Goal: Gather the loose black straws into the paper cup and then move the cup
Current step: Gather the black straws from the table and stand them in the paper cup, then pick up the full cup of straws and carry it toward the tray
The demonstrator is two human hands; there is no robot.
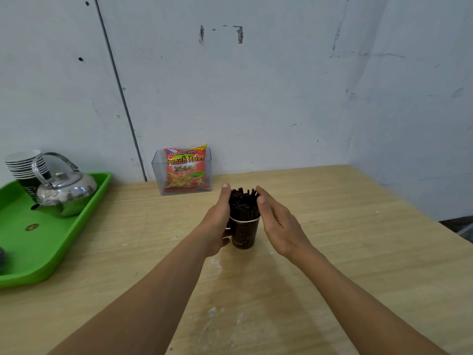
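Colours recorded were: straws (243, 204) black; paper cup (245, 235) dark brown with white rim and pale lettering; left tray (38, 252) bright green; kettle (65, 192) shiny silver; far snack bag (185, 170) red, orange and yellow; table (332, 239) pale wood-grain.

The pale wooden table (332, 252) in front of me carries a green tray (38, 249) at its left edge, a clear plastic box (156, 172) against the wall, and a dark paper cup (244, 234) standing upright mid-table near whitish smudges (216, 265).
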